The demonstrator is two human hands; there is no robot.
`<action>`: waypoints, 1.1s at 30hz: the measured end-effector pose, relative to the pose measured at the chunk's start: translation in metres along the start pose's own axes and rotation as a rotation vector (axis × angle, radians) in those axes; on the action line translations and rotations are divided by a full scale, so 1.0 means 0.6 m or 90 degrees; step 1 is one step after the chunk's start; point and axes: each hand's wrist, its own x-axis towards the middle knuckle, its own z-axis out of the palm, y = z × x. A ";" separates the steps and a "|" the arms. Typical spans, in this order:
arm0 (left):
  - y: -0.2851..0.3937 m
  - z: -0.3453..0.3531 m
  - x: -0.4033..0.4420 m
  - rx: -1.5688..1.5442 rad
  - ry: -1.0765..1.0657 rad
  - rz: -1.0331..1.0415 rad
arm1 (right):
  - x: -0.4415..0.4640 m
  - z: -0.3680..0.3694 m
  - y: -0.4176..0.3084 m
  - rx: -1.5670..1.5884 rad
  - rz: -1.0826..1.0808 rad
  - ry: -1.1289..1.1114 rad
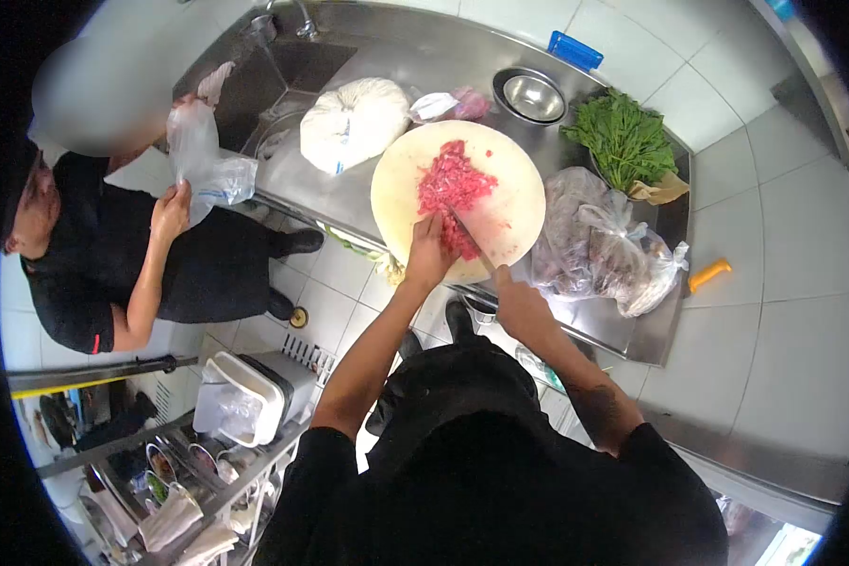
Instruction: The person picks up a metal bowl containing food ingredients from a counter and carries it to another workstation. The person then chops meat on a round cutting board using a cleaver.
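Note:
A round, pale cutting board (391, 198) lies on the steel counter with a heap of chopped raw red meat (451, 179) across its middle. My right hand (521, 307) is closed around the handle of a kitchen knife (483, 257), whose blade slants up and left into the meat. Beside the blade, my left hand (430, 250) presses on the meat at the near side of the heap with its fingers bent together. Its fingertips are partly hidden. A few small scraps of meat lie apart from the heap on the board.
Left of the board is a full white bag (354, 123). To the right sit tied plastic bags (599, 236) and leafy greens (623, 141). Metal bowls (535, 97) stand behind. At left, a co-worker (198, 255) holds a clear plastic bag (198, 156) beside the sink (292, 71).

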 end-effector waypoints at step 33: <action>0.003 -0.004 0.011 -0.145 0.104 -0.142 | 0.012 -0.037 0.020 0.042 -0.014 -0.018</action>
